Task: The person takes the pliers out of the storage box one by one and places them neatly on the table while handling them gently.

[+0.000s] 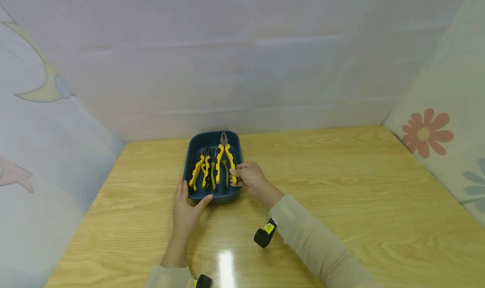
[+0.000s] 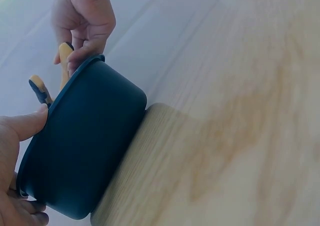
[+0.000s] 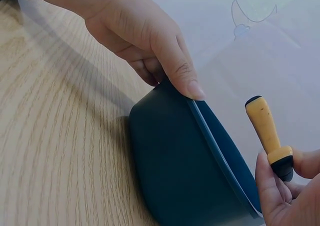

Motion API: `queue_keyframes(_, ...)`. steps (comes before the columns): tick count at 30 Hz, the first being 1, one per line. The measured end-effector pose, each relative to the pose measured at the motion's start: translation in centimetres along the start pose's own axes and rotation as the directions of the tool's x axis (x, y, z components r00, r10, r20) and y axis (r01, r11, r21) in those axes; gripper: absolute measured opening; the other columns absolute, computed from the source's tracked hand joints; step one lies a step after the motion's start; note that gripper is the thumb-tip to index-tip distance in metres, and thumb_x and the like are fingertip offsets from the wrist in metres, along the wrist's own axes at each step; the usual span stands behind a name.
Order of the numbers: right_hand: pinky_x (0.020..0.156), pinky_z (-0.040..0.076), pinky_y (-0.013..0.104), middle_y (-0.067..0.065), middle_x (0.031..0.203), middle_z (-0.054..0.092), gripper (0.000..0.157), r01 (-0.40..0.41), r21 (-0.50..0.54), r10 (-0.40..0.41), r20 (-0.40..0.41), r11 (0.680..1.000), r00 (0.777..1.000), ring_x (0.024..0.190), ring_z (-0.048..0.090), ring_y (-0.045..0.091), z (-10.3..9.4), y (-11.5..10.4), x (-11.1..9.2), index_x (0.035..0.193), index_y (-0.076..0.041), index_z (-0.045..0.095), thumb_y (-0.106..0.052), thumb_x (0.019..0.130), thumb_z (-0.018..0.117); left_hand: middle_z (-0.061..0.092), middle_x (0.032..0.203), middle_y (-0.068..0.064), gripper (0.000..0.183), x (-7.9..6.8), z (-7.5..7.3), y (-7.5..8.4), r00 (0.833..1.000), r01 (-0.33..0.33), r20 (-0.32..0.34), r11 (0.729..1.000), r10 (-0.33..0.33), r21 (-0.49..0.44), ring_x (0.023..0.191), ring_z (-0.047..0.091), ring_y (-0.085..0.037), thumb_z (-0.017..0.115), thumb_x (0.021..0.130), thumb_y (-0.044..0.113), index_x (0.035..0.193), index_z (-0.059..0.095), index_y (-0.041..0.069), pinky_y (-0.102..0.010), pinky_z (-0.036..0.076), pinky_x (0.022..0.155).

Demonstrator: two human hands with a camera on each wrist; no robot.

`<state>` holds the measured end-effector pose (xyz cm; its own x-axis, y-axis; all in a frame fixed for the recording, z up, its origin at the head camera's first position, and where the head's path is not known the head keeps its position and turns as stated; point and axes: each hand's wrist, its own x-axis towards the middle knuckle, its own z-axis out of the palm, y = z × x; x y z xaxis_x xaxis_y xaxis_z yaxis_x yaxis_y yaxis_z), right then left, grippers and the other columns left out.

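Note:
A dark blue plastic bin [image 1: 223,199] stands on the table with several pliers in it. My left hand [image 1: 184,212] grips its near left corner, the thumb over the rim and the fingers around the side. With thumb and fingers my right hand [image 1: 251,177] pinches the right handle of yellow-and-black combination pliers [image 1: 230,156]. These pliers have spread handles, and their grey jaws point to the far side of the bin. In the right wrist view a pliers handle [image 3: 265,128] stands above the rim. Other yellow-and-black pliers [image 1: 196,171] lie at the left, beside darker green handles [image 1: 226,174].
The wooden table [image 1: 322,174] stretches away on both sides of the bin. A pale wall covering [image 1: 250,77] rises close behind it. Black wrist cameras [image 1: 264,235] sit on both forearms.

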<state>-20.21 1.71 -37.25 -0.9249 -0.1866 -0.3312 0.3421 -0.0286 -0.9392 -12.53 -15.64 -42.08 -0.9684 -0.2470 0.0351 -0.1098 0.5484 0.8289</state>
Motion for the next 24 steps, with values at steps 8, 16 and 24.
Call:
queue_keyframes(8, 0.065, 0.051, 0.03, 0.023, 0.091, 0.056, 0.027, -0.008, 0.02, 0.009, -0.013, 1.0, 1.0, 0.06, 0.056, 0.015, -1.0, -0.3, -0.3, 0.107, 0.013, 0.052, -0.001, 0.084, 0.053, 0.006, 0.144, -0.005, 0.098, 0.3, 0.0, 0.0, 1.0, 0.009, -0.007, 1.0, -0.009, 0.002, 0.128, 0.007, -0.026, 0.065, 0.068, 0.051, 0.138, 0.013, 0.004, -0.046, 0.015, 0.1)
queue_keyframes(16, 0.067, 0.05, 0.033, 0.027, 0.095, 0.054, 0.03, 0.01, -0.012, -0.01, 0.005, 1.0, 1.0, 0.064, 0.057, 0.017, -2.0, -0.1, -0.5, 0.11, 0.015, 0.05, -0.001, 0.085, 0.052, 0.005, 0.144, -0.005, 0.101, 0.5, 0.0, 0.1, 1.0, 0.008, 0.002, 1.0, -0.008, 0.001, 0.129, 0.006, -0.026, 0.062, 0.066, 0.057, 0.139, 0.012, 0.006, -0.046, 0.015, 0.1)
queue_keyframes(24, 0.068, 0.049, 0.037, 0.018, 0.08, 0.057, 0.027, 0.021, 0.0, -0.021, 0.002, 1.0, 1.0, 0.057, 0.055, 0.014, -3.3, 0.5, -0.6, 0.106, 0.016, 0.051, -0.002, 0.085, 0.051, 0.005, 0.144, -0.004, 0.102, 0.5, 0.0, 0.2, 1.0, 0.001, 0.0, 1.0, -0.001, 0.009, 0.129, 0.007, -0.025, 0.062, 0.066, 0.056, 0.138, 0.013, 0.005, -0.046, 0.015, 0.1)
